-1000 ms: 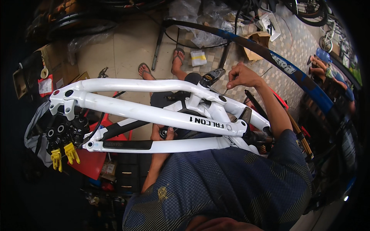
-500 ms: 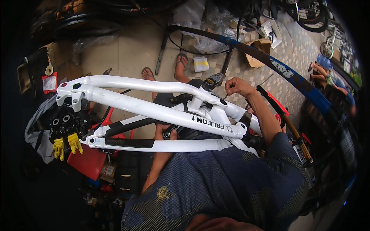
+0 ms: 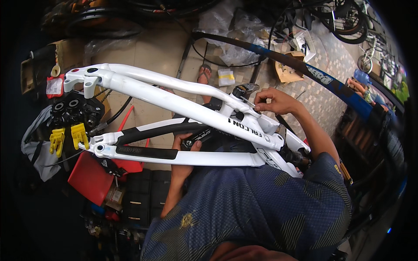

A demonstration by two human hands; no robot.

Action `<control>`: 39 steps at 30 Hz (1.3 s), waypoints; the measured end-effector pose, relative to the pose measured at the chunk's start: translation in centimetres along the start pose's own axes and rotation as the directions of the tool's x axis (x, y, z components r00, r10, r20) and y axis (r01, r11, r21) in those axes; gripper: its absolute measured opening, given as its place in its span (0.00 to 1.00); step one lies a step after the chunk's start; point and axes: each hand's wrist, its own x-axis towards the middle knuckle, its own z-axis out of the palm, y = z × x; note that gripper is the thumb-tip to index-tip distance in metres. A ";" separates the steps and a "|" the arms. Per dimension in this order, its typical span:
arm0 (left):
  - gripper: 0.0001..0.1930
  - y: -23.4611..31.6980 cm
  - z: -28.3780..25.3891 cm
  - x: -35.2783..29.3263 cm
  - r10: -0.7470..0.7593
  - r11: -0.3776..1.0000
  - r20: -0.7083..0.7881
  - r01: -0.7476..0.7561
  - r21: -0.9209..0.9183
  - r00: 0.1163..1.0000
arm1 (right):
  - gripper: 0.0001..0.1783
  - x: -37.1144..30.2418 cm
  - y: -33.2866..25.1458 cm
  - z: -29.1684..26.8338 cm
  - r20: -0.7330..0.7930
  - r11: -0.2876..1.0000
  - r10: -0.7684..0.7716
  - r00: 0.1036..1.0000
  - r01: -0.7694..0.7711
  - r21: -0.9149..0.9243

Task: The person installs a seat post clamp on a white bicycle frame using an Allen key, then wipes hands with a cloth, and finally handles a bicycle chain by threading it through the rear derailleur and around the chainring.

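A white bicycle frame [image 3: 174, 98] with black panels is held across the lap, its rear dropouts pointing to the person's left and its thicker junction lying to the right, near the knee. The left hand [image 3: 185, 145] is seen from below the frame, between the upper and lower stays; its fingers [image 3: 197, 145] are curled round a black tube of the frame, closed on it. The right hand [image 3: 274, 101] rests at the top of the frame's junction, just beside a dark fitting [image 3: 244, 90]; its fingertips [image 3: 257, 106] are pinched together against the white tube there, but whether something small is gripped between them cannot be told. Black brake calipers with yellow spacers [image 3: 69, 126] lie just left of the dropouts. A dark wheel rim [image 3: 331, 82] arcs beyond the right hand.
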 end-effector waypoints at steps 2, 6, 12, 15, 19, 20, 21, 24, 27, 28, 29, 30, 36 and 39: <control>0.16 1.4 -0.5 -0.2 0.043 0.998 0.040 -0.045 0.052 0.998 | 0.13 -1.0 -0.2 -0.6 -0.036 0.987 -0.027 0.999 0.021 -0.161; 0.16 0.0 -1.8 -0.3 0.166 0.984 0.148 -0.154 -0.090 0.975 | 0.12 -2.7 -1.2 -1.8 -0.133 0.991 0.076 0.988 -0.090 -0.097; 0.15 -3.4 -0.4 -1.2 -0.057 0.883 0.641 0.338 -0.325 0.765 | 0.15 -1.7 -7.9 -4.7 -0.132 0.944 -0.021 0.991 -0.024 -0.329; 0.19 -4.1 4.3 1.9 -0.231 0.910 0.740 0.410 -0.066 0.632 | 0.15 -0.4 -9.8 -4.5 -0.029 0.793 -0.136 0.990 0.092 -0.602; 0.23 -4.6 9.1 4.7 -0.300 0.870 0.819 0.493 0.025 0.489 | 0.14 -0.1 -10.8 -3.3 -0.012 0.684 -0.103 0.995 0.062 -0.727; 0.24 -5.6 9.9 4.9 -0.247 0.883 0.838 0.469 -0.012 0.486 | 0.15 -0.3 -10.7 -3.1 -0.016 0.646 -0.098 0.995 0.051 -0.762; 0.24 -8.8 11.0 5.3 -0.180 0.922 0.846 0.386 -0.032 0.501 | 0.15 -0.5 -10.3 -2.8 -0.023 0.607 -0.090 0.996 0.036 -0.794; 0.23 -10.4 13.5 5.3 -0.267 0.808 0.775 0.571 -0.145 0.573 | 0.12 -0.9 -8.4 -1.9 -0.016 0.527 -0.169 0.985 0.077 -0.846; 0.26 -14.4 15.4 6.6 -0.269 0.922 0.668 0.387 -0.031 0.694 | 0.10 -1.0 -7.7 -1.0 -0.005 0.489 -0.221 0.975 0.107 -0.866; 0.26 -15.0 15.4 6.9 -0.222 0.961 0.629 0.275 0.013 0.746 | 0.10 -0.9 -7.6 -0.9 0.000 0.483 -0.223 0.975 0.110 -0.869; 0.24 -15.5 15.3 6.9 -0.197 0.971 0.600 0.239 0.009 0.775 | 0.10 -0.9 -7.4 -0.8 0.005 0.476 -0.225 0.974 0.114 -0.872; 0.23 -16.0 15.4 7.1 -0.195 0.975 0.596 0.217 0.035 0.779 | 0.10 -0.8 -7.3 -0.8 0.010 0.469 -0.227 0.974 0.118 -0.875; 0.23 -18.4 15.4 7.9 -0.168 0.986 0.635 0.115 0.124 0.754 | 0.08 -0.4 -6.7 -0.9 0.079 0.386 -0.258 0.963 0.178 -0.905; 0.22 -17.9 15.2 7.8 -0.129 0.976 0.634 -0.016 0.217 0.762 | 0.05 0.0 -7.3 -0.5 0.155 0.218 -0.271 0.950 0.217 -0.952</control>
